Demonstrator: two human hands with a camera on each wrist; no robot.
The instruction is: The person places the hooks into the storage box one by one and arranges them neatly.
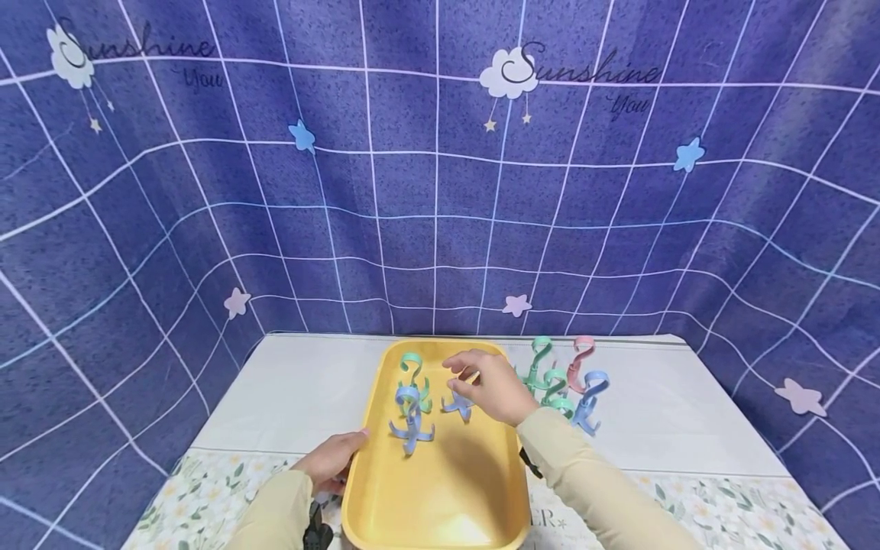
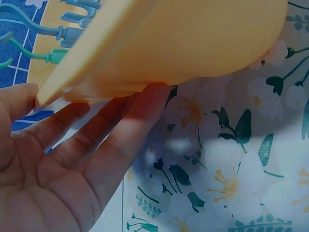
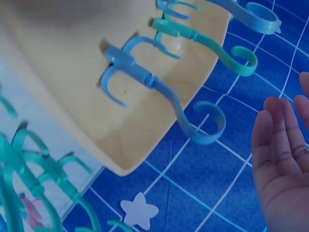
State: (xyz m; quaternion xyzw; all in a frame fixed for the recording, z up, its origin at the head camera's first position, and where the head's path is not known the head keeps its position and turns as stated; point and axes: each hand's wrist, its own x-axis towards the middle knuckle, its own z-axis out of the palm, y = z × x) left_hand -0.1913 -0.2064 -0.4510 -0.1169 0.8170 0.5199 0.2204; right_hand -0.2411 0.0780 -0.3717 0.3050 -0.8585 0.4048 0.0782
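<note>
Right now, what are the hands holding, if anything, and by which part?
The left hand holds the yellow tray by its left edge, fingers beneath it; the right hand holds nothing.

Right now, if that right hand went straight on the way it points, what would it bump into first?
Probably the curled top of the green hook in the yellow tray; the head view lines it up with the right hand, but depth is unclear, so it might pass over.
</note>
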